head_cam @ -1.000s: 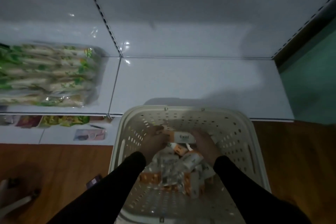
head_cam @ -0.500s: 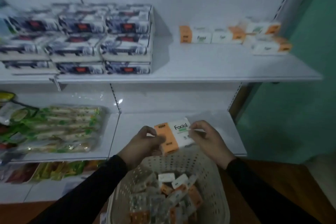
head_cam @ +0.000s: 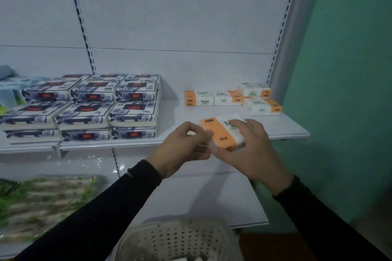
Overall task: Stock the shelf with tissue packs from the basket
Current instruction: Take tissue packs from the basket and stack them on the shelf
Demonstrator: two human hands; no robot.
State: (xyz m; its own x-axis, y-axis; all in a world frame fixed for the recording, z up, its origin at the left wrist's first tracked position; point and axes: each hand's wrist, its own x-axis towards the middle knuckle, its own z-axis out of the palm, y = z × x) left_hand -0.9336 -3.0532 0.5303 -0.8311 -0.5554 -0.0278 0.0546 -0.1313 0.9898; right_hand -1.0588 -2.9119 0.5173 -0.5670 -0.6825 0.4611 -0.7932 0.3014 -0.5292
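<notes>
The pack (head_cam: 220,131), orange at one end and white at the other, is held in the air just in front of the shelf (head_cam: 282,127) edge, a little above the board and short of the row (head_cam: 231,99) of matching packs already standing there. The right hand (head_cam: 254,148) grasps it from the white end, fingers over the top and thumb underneath. The left hand (head_cam: 184,146) pinches at the orange end near the lower corner with curled fingers; whether it has the wrapper or only steadies the pack, I cannot tell. Two hands on so light a thing suggests the aim is to square it up, label facing out, so that it lands in line with the row.

Bare board lies between the pack and the row, and more to the left of the row, so nothing blocks a straight push forward. The nearest obstacle is the stack (head_cam: 84,108) of dark-patterned boxes, well to the left of the pack and unlikely to be touched. The rightmost packs in the row sit loosely, one atop another, and a careless shove could knock them. The basket (head_cam: 176,241) stands directly below the pack, its contents mostly out of view. Green-wrapped goods (head_cam: 42,201) lie blurred on the lower shelf, far left of the basket.
</notes>
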